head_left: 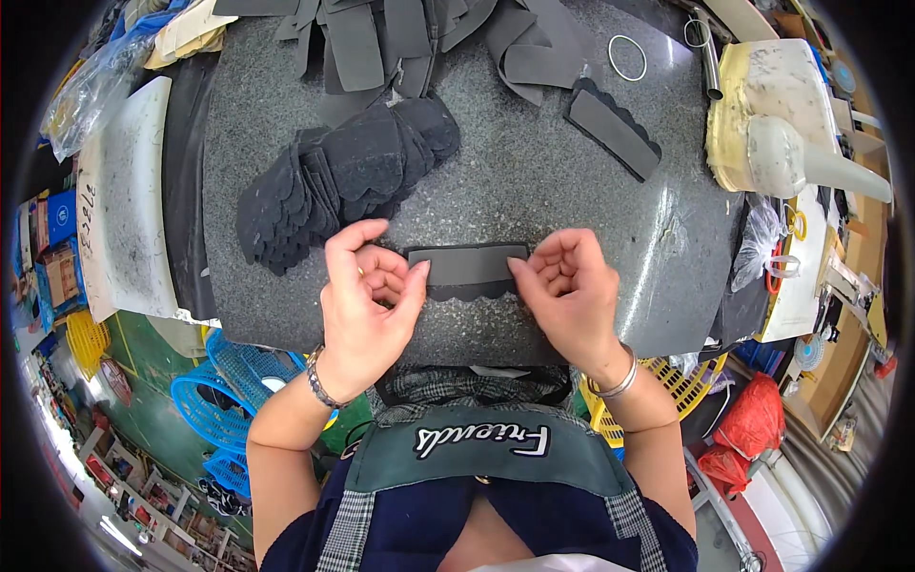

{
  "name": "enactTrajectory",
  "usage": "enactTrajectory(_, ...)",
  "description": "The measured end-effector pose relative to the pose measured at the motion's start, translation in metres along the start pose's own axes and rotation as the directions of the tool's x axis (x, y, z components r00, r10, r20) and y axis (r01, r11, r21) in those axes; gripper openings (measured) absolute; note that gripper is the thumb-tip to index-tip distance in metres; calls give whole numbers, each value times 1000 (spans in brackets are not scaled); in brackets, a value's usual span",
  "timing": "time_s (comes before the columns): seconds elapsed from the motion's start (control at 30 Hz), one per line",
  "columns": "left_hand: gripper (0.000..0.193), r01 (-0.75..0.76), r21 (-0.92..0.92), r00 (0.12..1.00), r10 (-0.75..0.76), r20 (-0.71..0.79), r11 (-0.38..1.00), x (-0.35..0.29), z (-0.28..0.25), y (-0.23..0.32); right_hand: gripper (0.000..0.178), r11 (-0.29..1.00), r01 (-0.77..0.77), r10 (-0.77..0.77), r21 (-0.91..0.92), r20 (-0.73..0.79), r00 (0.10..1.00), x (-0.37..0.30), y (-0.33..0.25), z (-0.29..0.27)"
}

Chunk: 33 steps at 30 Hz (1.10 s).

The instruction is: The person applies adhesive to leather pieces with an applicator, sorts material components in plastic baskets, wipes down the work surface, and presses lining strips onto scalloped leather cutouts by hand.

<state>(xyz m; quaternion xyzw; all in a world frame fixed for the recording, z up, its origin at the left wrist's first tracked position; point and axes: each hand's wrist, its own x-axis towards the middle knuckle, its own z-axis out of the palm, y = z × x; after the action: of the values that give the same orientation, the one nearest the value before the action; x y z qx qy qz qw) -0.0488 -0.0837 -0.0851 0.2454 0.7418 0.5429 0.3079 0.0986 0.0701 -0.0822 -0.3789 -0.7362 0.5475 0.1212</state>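
Observation:
In front of me on the dark speckled worktop lies a flat grey strip (467,265) that looks like foam. Under it, a black scalloped-edge piece (469,291) shows along the near side. My left hand (370,310) has its thumb tip on the strip's left end, fingers curled and the index finger lifted. At the right end, my right hand (575,297) pinches the strip between thumb and curled fingers. A leaning stack of black scalloped pieces (348,167) is just beyond my left hand. Farther right rests another scalloped piece with a grey strip on it (613,131).
Loose grey strips (357,48) are heaped at the far edge of the worktop (534,181). A thin ring (627,58) lies at the far right, near a metal tube (707,57). A white bottle with a long spout (782,157) stands at the right edge. Blue baskets (214,400) sit below left.

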Motion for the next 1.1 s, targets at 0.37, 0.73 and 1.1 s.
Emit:
enactTrajectory(0.37,53,-411,760,901,353,254,503,-27,-24,8,82,590,640,-390,-493,521,760,-22,-14,20)
enactTrajectory(0.73,42,-520,673,798,579,165,525,-26,-28,20,46,488,752,-593,-444,463,658,0,-21,-3)
enactTrajectory(1.1,42,-272,553,888,427,-171,788,16,-87,19,30,329,463,-649,-823,160,744,67,-2,-94)
